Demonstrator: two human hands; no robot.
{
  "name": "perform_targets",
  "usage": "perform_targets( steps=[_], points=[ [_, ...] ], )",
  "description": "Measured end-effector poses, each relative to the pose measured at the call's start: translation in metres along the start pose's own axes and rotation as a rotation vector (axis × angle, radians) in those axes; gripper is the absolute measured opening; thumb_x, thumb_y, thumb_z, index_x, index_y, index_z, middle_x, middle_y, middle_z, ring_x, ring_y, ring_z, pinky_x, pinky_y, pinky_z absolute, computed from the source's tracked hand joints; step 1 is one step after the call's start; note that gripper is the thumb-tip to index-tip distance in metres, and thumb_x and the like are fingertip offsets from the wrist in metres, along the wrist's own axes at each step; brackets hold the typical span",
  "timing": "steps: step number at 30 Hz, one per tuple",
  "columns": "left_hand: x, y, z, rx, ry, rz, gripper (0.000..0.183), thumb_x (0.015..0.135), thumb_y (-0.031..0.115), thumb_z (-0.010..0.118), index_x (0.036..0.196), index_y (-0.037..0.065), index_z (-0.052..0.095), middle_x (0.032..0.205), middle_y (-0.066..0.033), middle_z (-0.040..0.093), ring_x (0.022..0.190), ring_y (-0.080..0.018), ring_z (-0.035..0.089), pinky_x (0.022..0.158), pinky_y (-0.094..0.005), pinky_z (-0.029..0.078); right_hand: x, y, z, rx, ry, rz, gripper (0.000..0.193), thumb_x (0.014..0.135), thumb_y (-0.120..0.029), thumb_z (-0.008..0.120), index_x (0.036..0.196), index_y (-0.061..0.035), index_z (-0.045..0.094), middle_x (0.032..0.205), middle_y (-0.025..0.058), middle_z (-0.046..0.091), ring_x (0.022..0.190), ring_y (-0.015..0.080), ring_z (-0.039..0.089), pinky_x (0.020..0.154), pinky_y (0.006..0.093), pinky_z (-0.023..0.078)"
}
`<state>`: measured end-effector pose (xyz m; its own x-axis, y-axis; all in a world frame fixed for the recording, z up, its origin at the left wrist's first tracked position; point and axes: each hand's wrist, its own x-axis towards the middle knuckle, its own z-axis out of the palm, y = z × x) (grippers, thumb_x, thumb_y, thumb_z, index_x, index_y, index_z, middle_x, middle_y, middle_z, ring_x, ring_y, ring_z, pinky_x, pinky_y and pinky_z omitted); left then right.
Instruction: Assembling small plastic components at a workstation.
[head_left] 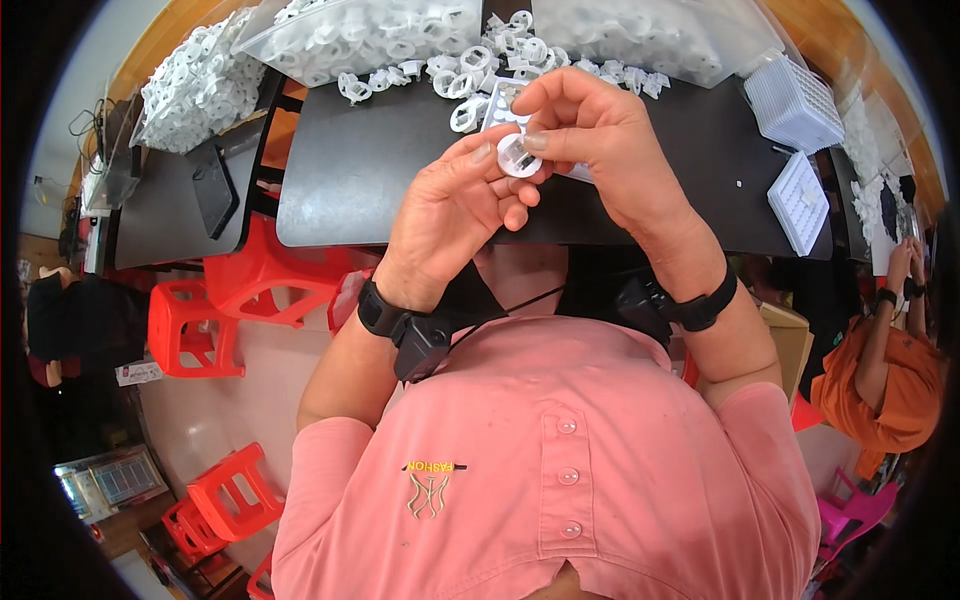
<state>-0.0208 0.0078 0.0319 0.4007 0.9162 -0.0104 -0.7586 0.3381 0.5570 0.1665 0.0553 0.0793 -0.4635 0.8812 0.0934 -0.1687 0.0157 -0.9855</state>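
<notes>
Above the table's front edge, my left hand [445,205] pinches a small round white plastic part [516,157] between thumb and fingers. My right hand [603,135] closes its thumb and forefinger on the same part from the right. A rectangular piece shows in the middle of the part; whether it is a separate insert I cannot tell. Just behind my hands lies a white tray [503,103] with round places in it, partly hidden by my right hand. Loose white ring-shaped parts [470,85] are heaped beyond it.
Clear bins of white parts [375,45] line the back, with a full bag [205,85] at left. Stacked white trays [793,105] and a single tray [798,203] sit at right. Red stools [190,330] stand left. A co-worker in orange [880,385] works far right.
</notes>
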Motion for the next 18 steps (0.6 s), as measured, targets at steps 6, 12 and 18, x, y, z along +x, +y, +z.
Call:
perform_targets(
  steps=[6, 12, 18],
  points=[
    [-0.001, -0.012, 0.005, 0.215, 0.071, 0.257, 0.036, 0.094, 0.008, 0.066, 0.128, -0.001, 0.058, 0.106, -0.0182, 0.068, 0.088, -0.0257, 0.069, 0.067, -0.0332, 0.053, -0.009, 0.004, 0.002, 0.020, 0.090, 0.003, 0.022, 0.087, -0.005, 0.070, 0.108, -0.0039, 0.065, 0.086, 0.0004, 0.067, 0.071, 0.0074, 0.058, 0.063, 0.0219, 0.043],
    [-0.001, -0.012, 0.000, 0.160, 0.060, 0.257, 0.029, 0.094, 0.008, 0.066, 0.120, -0.004, 0.063, 0.101, -0.0150, 0.069, 0.088, -0.0231, 0.068, 0.067, -0.0321, 0.053, -0.020, 0.005, 0.008, 0.010, 0.080, -0.026, 0.023, 0.088, -0.004, 0.069, 0.110, -0.0014, 0.066, 0.081, 0.0014, 0.067, 0.067, 0.0078, 0.059, 0.059, 0.0207, 0.043],
    [-0.002, -0.014, 0.010, 0.220, 0.088, 0.313, 0.028, 0.093, 0.007, 0.067, 0.119, -0.005, 0.063, 0.102, -0.0148, 0.069, 0.085, -0.0218, 0.068, 0.066, -0.0316, 0.053, -0.023, -0.001, 0.011, 0.027, 0.090, 0.039, 0.016, 0.088, -0.007, 0.070, 0.102, -0.0015, 0.065, 0.075, 0.0028, 0.068, 0.061, 0.0052, 0.056, 0.054, 0.0190, 0.039]
  ],
)
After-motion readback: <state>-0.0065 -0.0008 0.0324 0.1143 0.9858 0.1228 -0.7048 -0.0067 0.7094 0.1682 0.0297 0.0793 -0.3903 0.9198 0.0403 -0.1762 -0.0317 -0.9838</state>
